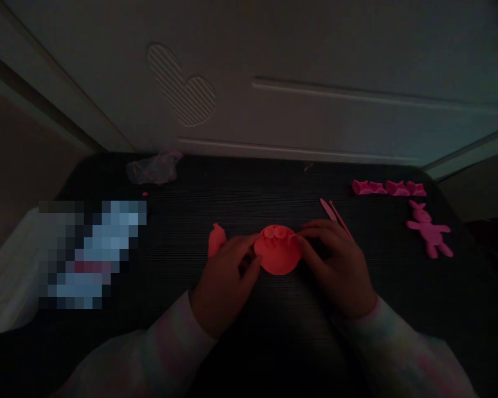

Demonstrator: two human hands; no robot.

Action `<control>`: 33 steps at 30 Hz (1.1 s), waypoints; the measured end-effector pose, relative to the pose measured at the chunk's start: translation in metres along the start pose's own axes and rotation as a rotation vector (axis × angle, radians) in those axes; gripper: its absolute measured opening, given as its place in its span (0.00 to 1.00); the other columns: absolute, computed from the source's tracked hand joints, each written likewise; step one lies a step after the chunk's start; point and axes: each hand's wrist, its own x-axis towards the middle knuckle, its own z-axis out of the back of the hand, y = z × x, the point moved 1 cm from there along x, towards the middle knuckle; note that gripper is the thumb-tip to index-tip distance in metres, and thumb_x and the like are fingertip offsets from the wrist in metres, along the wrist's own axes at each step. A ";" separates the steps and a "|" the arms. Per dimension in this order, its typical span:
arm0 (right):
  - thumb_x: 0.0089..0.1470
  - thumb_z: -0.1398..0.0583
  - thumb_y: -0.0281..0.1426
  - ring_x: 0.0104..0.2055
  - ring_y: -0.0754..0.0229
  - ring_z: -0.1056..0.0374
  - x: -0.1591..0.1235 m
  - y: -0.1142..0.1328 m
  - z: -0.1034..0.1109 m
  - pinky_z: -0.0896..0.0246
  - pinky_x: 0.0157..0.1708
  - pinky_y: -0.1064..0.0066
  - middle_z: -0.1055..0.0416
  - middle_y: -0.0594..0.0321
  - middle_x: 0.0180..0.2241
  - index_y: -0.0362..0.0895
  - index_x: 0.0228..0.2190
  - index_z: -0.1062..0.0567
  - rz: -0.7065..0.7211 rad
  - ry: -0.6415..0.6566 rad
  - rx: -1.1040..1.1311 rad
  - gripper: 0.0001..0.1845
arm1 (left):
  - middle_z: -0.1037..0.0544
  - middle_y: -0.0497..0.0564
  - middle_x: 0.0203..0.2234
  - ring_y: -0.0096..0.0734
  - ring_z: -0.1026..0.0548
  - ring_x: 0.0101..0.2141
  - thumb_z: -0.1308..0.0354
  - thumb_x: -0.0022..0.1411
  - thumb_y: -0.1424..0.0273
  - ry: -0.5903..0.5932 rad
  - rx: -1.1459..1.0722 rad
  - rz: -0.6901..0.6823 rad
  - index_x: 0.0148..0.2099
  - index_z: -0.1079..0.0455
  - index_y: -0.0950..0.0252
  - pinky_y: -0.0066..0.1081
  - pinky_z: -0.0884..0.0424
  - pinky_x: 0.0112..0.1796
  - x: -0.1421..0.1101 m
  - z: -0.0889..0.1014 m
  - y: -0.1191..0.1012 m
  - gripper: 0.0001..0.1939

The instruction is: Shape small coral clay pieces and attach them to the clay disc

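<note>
Holding a round coral piece (280,261) between the two hands near the middle of the dark worktop (232,199); unable to tell if resting on the surface or just clear of it. Pinching its right rim between thumb and forefinger of the right hand (342,265). Touching its left rim with fingertips of the left hand (228,276), not showing how firmly. Spacing the hands apart, with the piece between. Seeing small rounded lumps (279,233) bunched along its far rim, losing detail in the dim light.

Containers: viewing a crumpled clear bag (155,168) at far left; failing to make out its inside. Viewing a row of four pink hollowed pieces (396,188) at far right, just beyond a pink rabbit-like figure (431,229).

Hidden: finding a coral lump (216,240) partly behind the left hand, slim pink tools (327,209) running behind the right. Finding a bluish item (103,249) obscured by pixelation, beside a pale item (16,271) reaching the left picture edge.
</note>
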 end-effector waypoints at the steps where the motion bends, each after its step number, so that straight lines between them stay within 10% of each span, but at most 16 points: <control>1: 0.47 0.44 0.31 0.38 0.57 0.35 0.000 0.000 0.000 0.39 0.39 0.61 0.33 0.57 0.34 0.45 0.28 0.29 0.009 0.001 -0.010 0.04 | 0.26 0.52 0.36 0.28 0.27 0.30 0.49 0.53 0.74 0.000 0.008 -0.002 0.46 0.36 0.65 0.30 0.29 0.31 0.000 0.000 0.000 0.16; 16: 0.48 0.44 0.29 0.38 0.58 0.37 0.002 0.004 -0.002 0.40 0.37 0.62 0.34 0.59 0.34 0.45 0.31 0.31 -0.016 0.022 0.076 0.05 | 0.28 0.54 0.38 0.28 0.27 0.31 0.49 0.54 0.72 -0.033 0.088 -0.052 0.49 0.39 0.65 0.30 0.28 0.30 -0.004 -0.002 0.000 0.18; 26: 0.49 0.45 0.29 0.40 0.58 0.38 -0.002 -0.010 0.008 0.41 0.35 0.65 0.35 0.59 0.36 0.46 0.31 0.32 -0.166 -0.147 0.266 0.05 | 0.29 0.55 0.36 0.38 0.30 0.36 0.48 0.53 0.66 -0.441 0.576 -0.149 0.49 0.39 0.64 0.35 0.33 0.36 -0.007 0.037 0.008 0.20; 33: 0.48 0.45 0.27 0.40 0.58 0.37 -0.004 -0.009 0.006 0.41 0.36 0.65 0.35 0.60 0.35 0.45 0.32 0.32 -0.080 -0.289 0.285 0.05 | 0.28 0.56 0.34 0.40 0.30 0.35 0.49 0.51 0.60 -0.034 0.522 0.139 0.42 0.34 0.67 0.38 0.33 0.36 -0.003 0.046 0.019 0.19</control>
